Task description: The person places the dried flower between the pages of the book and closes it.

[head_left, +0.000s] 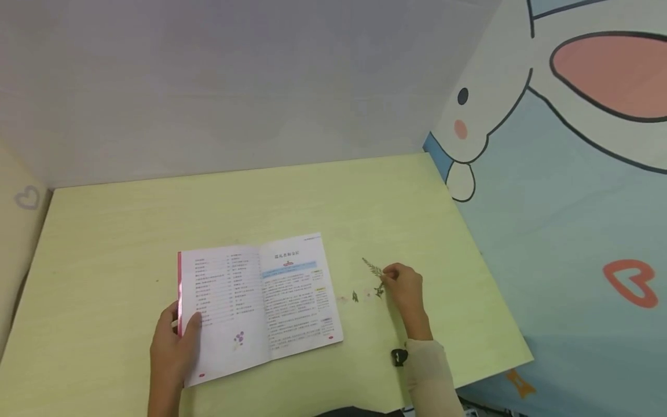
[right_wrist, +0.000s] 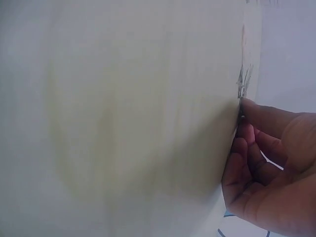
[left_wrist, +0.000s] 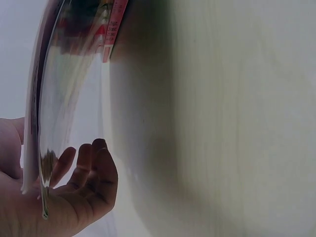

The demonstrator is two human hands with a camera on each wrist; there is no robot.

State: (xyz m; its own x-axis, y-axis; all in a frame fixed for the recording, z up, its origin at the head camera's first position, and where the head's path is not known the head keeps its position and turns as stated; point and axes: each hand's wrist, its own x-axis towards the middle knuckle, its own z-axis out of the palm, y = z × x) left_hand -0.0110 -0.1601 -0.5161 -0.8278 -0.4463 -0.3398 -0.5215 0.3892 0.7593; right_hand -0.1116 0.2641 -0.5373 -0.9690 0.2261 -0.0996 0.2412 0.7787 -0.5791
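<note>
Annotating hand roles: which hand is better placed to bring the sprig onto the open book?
Right, I'd judge: the right hand already pinches the sprig, just right of the book. The left hand holds the book's left edge, farther from the sprig.

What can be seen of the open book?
The open book has white printed paper pages, a pink strip down its left edge, purple artwork on the left page and a blue band on the right. It is slightly slanted over the table, its left side apparently raised; the left hand grips that side.
</note>
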